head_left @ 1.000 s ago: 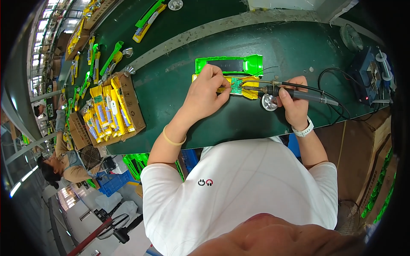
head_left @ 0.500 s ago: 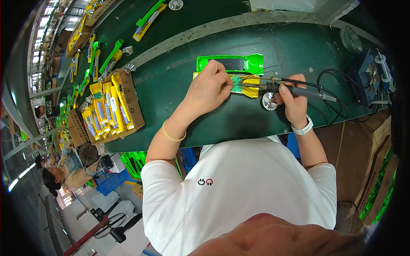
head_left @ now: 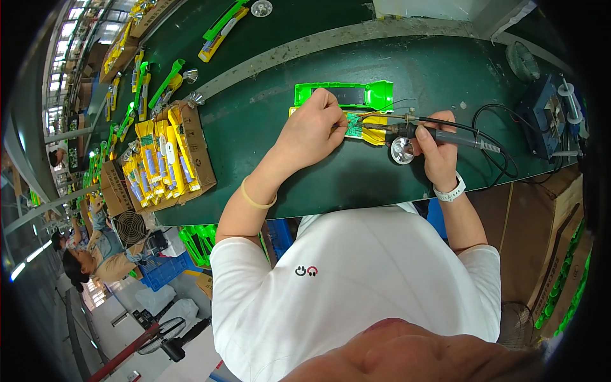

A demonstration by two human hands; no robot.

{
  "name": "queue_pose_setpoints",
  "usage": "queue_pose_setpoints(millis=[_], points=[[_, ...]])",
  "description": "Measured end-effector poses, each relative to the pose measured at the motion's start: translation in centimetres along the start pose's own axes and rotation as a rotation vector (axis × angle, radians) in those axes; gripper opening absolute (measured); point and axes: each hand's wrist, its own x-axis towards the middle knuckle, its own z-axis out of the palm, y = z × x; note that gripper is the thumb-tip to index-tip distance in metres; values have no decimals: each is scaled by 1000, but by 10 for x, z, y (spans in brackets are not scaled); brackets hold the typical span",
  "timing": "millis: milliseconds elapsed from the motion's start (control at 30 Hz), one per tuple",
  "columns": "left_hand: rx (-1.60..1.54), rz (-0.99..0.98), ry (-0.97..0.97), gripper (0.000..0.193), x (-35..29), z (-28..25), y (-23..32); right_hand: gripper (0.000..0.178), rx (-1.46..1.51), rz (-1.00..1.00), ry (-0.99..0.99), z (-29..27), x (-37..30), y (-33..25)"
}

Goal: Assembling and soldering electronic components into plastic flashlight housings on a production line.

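The left forearm reaches in over the table's near edge and slants away and inward, elbow bent, a tan band at its wrist; the right forearm rises from the same edge more steeply, a white watch on the wrist. The left hand [head_left: 312,127] arches with knuckles up and fingers curled, thumb and fingertips drawn narrowly together at the left side of a green circuit board [head_left: 353,125]; whether they pinch anything cannot be told. The right hand [head_left: 439,153] is closed around the dark handle of a soldering iron [head_left: 461,138], thumb on its near side, the metal end pointing left over the board; contact at the tip is too small to make out. The board sits on a yellow casing [head_left: 375,136], which lies roughly lengthwise along the table [head_left: 254,146], between its near edge and the grey strip [head_left: 299,54] beyond. Just past the casing lies an open green shell [head_left: 380,95]; a round silver reflector [head_left: 401,151] is beside the right fingers. Farther out, a blue unit [head_left: 541,114] stands near the table's right end, and a cardboard box [head_left: 202,156] of yellow casings [head_left: 170,159] stands by the near edge at left
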Motion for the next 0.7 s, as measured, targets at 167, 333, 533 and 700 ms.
queue_pose_setpoints(millis=[167,333,533,700], points=[[13,101,185,24,-5,-7,0,22,-11,18,34,-1,0,-1],[375,-124,137,18,-37,-28,5,22,68,19,59,0,2,-3],[-127,46,149,21,-28,-8,-5,22,65,17,45,-3,-1,-1],[138,381,274,20,-20,11,-18,22,57,34,78,1,-1,-5]])
